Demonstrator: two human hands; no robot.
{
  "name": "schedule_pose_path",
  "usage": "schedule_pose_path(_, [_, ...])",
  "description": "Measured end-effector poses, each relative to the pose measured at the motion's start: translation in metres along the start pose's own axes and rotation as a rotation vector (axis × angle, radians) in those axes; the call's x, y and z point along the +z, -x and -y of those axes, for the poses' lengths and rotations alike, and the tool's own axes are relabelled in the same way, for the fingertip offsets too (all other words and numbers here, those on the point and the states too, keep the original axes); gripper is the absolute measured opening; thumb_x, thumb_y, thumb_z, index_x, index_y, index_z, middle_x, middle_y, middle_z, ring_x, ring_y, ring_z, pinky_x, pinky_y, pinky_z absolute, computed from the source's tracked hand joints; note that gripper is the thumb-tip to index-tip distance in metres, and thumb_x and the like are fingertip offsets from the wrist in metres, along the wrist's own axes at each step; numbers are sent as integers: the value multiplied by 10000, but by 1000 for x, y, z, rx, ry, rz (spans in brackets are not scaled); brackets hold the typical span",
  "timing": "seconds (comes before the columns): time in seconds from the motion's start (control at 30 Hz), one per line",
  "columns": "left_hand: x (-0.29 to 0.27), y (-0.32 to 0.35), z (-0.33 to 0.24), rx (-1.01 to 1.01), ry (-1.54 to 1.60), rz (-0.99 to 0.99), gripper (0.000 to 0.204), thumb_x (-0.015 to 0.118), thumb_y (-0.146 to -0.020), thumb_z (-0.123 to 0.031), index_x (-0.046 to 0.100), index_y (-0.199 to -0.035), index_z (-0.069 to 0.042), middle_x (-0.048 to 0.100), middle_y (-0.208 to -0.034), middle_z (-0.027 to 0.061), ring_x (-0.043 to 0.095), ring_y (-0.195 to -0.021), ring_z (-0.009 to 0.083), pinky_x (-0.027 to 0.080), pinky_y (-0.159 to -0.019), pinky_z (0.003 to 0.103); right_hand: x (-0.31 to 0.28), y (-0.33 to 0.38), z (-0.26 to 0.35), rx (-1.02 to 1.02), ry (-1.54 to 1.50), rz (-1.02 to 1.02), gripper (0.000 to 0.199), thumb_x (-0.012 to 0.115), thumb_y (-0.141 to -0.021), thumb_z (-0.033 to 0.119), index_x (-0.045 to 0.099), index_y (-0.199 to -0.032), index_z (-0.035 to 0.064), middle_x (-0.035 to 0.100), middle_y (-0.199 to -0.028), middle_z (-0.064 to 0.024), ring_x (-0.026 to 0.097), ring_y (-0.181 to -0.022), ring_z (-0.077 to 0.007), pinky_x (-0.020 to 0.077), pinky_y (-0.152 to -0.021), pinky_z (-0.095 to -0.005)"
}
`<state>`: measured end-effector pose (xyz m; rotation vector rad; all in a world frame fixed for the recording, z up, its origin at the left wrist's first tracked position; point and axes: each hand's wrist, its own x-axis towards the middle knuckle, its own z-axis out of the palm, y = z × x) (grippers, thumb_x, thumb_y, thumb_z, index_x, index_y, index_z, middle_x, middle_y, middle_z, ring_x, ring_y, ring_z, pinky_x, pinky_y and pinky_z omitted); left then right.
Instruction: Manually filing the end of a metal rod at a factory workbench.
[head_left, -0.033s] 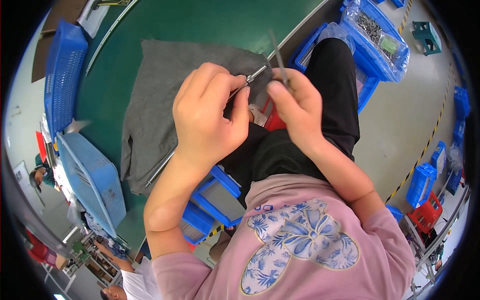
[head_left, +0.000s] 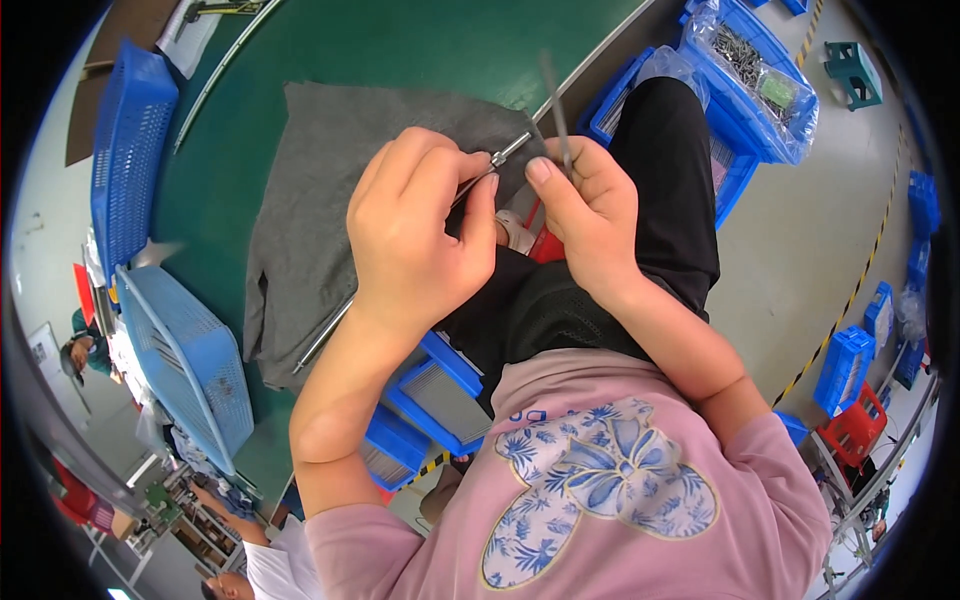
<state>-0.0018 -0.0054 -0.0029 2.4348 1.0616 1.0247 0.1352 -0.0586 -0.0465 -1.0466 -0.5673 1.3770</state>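
My left hand [head_left: 420, 225] is closed, thumb and fingertips pinching a slim metal rod [head_left: 322, 335] just behind the shiny stepped fitting [head_left: 513, 148] at its upper end. The rod runs down behind my left wrist and shows again below it. Closed in a pinch, my right hand [head_left: 597, 225] has a thin grey metal stick [head_left: 557, 110] standing up from its fingers. Motion blurs the stick, so its exact kind cannot be told. The right thumb is close to the fitting's tip with a small gap between. Beneath the left hand lies a grey cloth [head_left: 310, 200].
The cloth covers part of a green tabletop [head_left: 400, 45]. Blue baskets [head_left: 190, 350] line its left side. At right, a blue bin [head_left: 800, 140] holds bagged metal parts. Blue trays [head_left: 440, 400] of thin rods sit below the left forearm. Another person [head_left: 270, 570] is at lower left.
My right hand has shifted slightly left, bringing its thumb nearer the fitting. The left hand and the rod stay almost in place.
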Motion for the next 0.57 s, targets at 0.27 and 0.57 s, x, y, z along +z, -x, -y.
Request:
schedule_pose_path(0.27, [6,-2,2,-35,57,-21,157,665,-635,64,543,-698,-12,512,-686,84,516,-594,262,405,-521,348,23,-18,-12,-566,258,-182,141,723,-743,23,588,-783,23,362,-501,57,307,-455,-14,258,-422,-205])
schedule_pose_path(0.57, [5,-4,2,-5,52,5,152,650,-664,97,538,-717,10,531,-708,88,528,-590,217,419,-519,302,16,-29,-3,-908,638,-206,180,698,-754,-4,529,-718,44,392,-451,43,337,-401,-17,294,-391,-198])
